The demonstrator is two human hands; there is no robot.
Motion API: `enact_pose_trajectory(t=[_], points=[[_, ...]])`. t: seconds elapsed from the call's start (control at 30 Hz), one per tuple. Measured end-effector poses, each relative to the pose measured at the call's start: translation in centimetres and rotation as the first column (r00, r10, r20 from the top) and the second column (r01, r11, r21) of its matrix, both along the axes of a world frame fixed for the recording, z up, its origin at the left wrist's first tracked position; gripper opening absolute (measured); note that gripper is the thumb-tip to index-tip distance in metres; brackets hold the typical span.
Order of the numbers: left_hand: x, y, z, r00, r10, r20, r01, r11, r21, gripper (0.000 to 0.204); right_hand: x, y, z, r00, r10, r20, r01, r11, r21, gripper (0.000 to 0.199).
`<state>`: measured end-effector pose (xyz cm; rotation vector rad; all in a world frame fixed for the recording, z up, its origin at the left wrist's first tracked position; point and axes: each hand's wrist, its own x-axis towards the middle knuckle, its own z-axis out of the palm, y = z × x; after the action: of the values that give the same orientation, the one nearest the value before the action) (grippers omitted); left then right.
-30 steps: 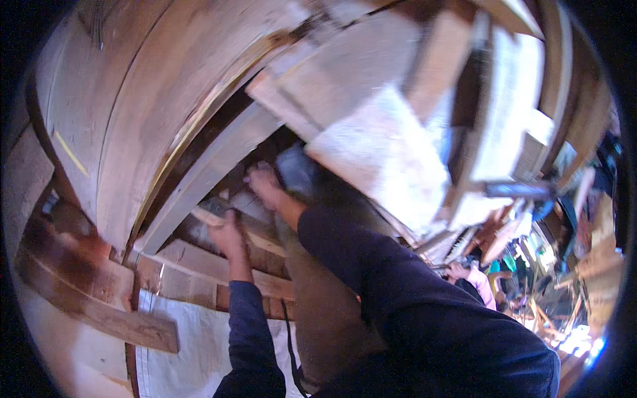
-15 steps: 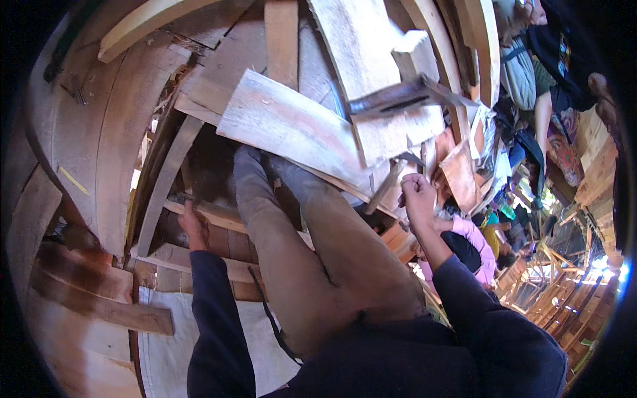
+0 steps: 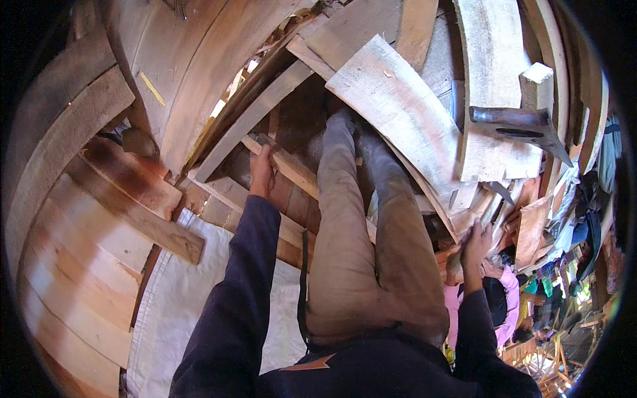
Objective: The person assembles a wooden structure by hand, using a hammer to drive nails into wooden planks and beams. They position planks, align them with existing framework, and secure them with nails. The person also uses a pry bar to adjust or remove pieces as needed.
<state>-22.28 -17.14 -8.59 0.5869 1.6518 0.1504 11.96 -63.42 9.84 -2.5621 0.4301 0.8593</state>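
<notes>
My left hand (image 3: 262, 174) is closed round the upper end of a wooden batten (image 3: 295, 167), which slants across the gap beside my legs. My right hand (image 3: 475, 247) is at my right, fingers pointing up and partly apart, with nothing visible in it. Just beyond it lies a tool with a dark metal head (image 3: 500, 192), its handle partly hidden among wood scraps. Farther off, a dark-handled tool (image 3: 512, 117) with a hole and a tapering point rests on a pale board (image 3: 492, 79).
A broad plank (image 3: 398, 109) lies past my feet. Curved timbers (image 3: 549, 46) rise at the far right, planking (image 3: 199, 60) at the far left. A white sheet (image 3: 179, 312) is at my left. A person in pink (image 3: 509, 302) sits close on my right; others are farther off.
The view has swung left, so the scene sits farther right. My right hand has come down nearer my body and its fingers have loosened. My left hand stays at the batten.
</notes>
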Motion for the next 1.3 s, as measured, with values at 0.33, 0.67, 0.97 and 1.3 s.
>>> enact_pose_trajectory(t=[0.33,0.67,0.97,1.3], points=[[0.6,-0.6,2.0,0.885,0.411,0.219,-0.416,0.909,-0.024,0.041,0.1,14.0,15.2,0.787,0.115,-0.606,0.065,0.961,0.267,0.028],[-6.9,1.2,-6.2,0.948,0.291,0.129,-0.262,0.943,-0.205,0.028,-13.6,33.2,-6.8,0.168,-0.037,-0.985,0.58,0.811,0.069,0.034],[-8.2,3.3,-15.8,0.993,0.063,0.098,-0.036,0.966,-0.258,0.028,-15.9,33.4,-17.6,0.016,-0.314,-0.949,0.432,0.859,-0.276,0.028],[-5.7,3.9,-18.3,0.991,-0.123,0.047,0.131,0.968,-0.215,0.029,-15.8,36.4,-19.6,-0.049,-0.195,-0.98,0.359,0.912,-0.199,0.028]])
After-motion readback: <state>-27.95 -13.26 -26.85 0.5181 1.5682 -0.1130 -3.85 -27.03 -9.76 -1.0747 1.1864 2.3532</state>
